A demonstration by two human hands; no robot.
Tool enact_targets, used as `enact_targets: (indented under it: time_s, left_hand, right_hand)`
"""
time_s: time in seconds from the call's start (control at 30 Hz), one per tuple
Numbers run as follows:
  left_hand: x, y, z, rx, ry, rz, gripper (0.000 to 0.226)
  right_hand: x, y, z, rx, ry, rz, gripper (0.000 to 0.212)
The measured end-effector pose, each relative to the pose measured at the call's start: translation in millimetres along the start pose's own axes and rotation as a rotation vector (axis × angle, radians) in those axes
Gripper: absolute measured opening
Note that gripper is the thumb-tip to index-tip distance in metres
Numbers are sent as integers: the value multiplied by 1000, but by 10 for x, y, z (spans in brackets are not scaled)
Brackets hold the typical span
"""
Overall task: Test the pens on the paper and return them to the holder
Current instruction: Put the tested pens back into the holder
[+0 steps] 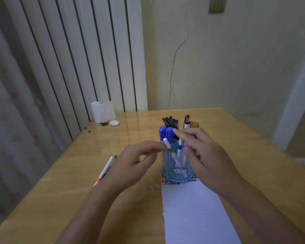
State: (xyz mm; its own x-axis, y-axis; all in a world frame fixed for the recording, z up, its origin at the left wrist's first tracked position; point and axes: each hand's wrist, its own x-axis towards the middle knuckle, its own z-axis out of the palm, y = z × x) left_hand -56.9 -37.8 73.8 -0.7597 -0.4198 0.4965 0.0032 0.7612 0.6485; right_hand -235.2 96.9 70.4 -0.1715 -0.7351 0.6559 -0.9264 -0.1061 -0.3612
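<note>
A translucent blue pen holder [177,173] with a cat face stands at the far end of a white paper sheet [192,212]. It holds two blue-capped markers [165,132], several black pens [171,121] and a blue-striped white pen [180,147]. My left hand [136,161] pinches the upper part of a white pen with a green band [169,147], which leans in the holder. My right hand [208,155] hovers over the holder's right side, its index finger stretched to the blue caps. The striped pen stands just by its thumb.
A white pen with an orange band [105,170] lies loose on the wooden table [77,199], left of my left hand. A translucent white container [102,111], a crumpled white scrap [114,122] and a small black item [104,123] sit at the far left corner.
</note>
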Motion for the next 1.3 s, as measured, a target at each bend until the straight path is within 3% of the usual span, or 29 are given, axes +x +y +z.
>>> enact_targets:
  time_s: [0.13,0.23,0.37,0.57,1.03,1.2,1.3]
  left_hand:
    - [-12,-16,-135,25,36,-38,32]
    - [-60,-225,-382,307,40,-144,33]
    - [-162,-563,-670,592,-65,-440,37]
    - [-218,-711,-745,604,-251,-694,52]
    - [-233,-813,-699,549,-270,-623,28]
    - [-230,-812,-691,575,-331,-581,50]
    - [-208,-809,-656,618,-323,-554,48]
  right_hand:
    - [3,2,-35,65,73,19,54]
    - [4,-22,-48,109,126,27,49]
    - [-8,-66,-39,116,177,-9,42]
    - [-32,-104,-14,108,151,-23,39]
    - [-33,-95,-14,114,121,-27,37]
    - [-27,-88,-21,115,117,-17,37]
    - [-30,-94,-22,111,111,-16,35]
